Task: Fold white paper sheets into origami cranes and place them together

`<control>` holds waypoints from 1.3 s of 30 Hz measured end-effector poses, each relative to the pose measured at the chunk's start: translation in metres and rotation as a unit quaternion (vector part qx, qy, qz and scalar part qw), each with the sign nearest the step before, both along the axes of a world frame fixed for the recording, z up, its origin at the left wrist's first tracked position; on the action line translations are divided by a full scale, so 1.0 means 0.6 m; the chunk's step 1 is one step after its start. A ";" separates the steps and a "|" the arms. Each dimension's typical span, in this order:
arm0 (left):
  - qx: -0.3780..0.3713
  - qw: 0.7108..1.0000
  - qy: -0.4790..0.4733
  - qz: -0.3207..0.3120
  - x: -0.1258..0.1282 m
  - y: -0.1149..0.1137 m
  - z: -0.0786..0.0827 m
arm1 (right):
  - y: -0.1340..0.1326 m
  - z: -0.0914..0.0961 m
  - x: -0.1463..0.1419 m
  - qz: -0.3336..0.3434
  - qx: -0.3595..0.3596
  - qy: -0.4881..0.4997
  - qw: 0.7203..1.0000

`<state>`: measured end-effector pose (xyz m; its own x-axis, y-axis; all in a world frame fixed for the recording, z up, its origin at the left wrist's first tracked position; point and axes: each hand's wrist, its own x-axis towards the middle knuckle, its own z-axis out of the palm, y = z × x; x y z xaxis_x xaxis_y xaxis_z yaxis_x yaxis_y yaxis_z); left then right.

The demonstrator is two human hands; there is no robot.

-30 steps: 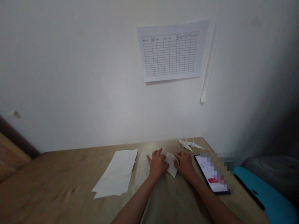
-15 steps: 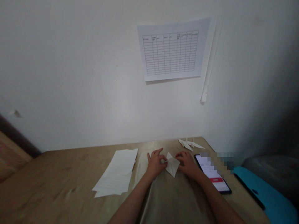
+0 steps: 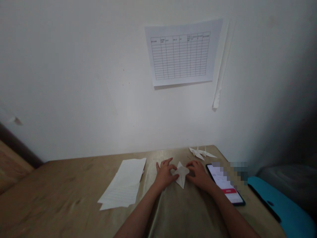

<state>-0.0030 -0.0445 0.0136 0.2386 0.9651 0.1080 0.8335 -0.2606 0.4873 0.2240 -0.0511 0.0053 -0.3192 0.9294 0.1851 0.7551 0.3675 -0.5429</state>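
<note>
Head-camera feed, logged remotely. Landmark for these notes: the folded white paper, a pointed, star-like shape lying on the tan table cover, close to the table's far edge.

Well left of the landmark: a stack of white sheets, lying flat and slightly fanned. It sits within easy reach of the left hand, so I read it as stock kept close by.

Just left of the landmark: the left hand, fingers spread, its thumb side against the paper's left point. Just right of it: the right hand, fingers curled in at the paper's right point. The hands are apart, with the paper between them and both touching it. Whether they pinch or only press, I cannot tell from here; the placement reads as steadying the paper against the cover.

Directly above the landmark, on the wall: a printed grid chart, its column headings too small for me to read.

Up and right of the landmark, by the wall: a few crane-like folded paper figures.

Further right: a smartphone, screen lit, showing a red button. Its lettering is unreadable, and a pixelated patch hides its far end. Furthest right: a teal padded object.
</note>
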 end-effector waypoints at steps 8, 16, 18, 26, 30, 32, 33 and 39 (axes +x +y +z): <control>-0.013 1.000 0.010 -0.006 0.000 0.002 0.000 | 0.000 -0.004 -0.009 -0.024 0.014 -0.017 0.999; -0.021 0.999 0.034 -0.013 0.001 0.001 0.004 | 0.003 -0.011 -0.013 -0.039 0.013 -0.027 0.999; -0.028 0.999 0.043 -0.015 0.002 0.000 0.004 | 0.004 -0.012 -0.013 -0.042 0.012 -0.027 0.999; -0.038 0.996 0.077 -0.031 0.006 -0.007 0.004 | 0.002 -0.005 -0.018 -0.053 0.004 -0.020 0.998; -0.042 0.996 0.077 -0.035 0.007 -0.007 0.003 | 0.004 -0.005 -0.020 -0.059 0.003 -0.023 0.998; -0.042 0.996 0.077 -0.033 0.007 -0.007 0.002 | 0.007 -0.007 -0.020 -0.060 0.005 -0.027 0.998; -0.043 0.996 0.077 -0.033 0.007 -0.007 0.003 | 0.009 -0.009 -0.020 -0.061 0.007 -0.027 0.998; -0.046 0.995 0.080 -0.038 0.006 -0.007 0.006 | 0.015 -0.015 -0.022 -0.069 0.010 -0.022 0.997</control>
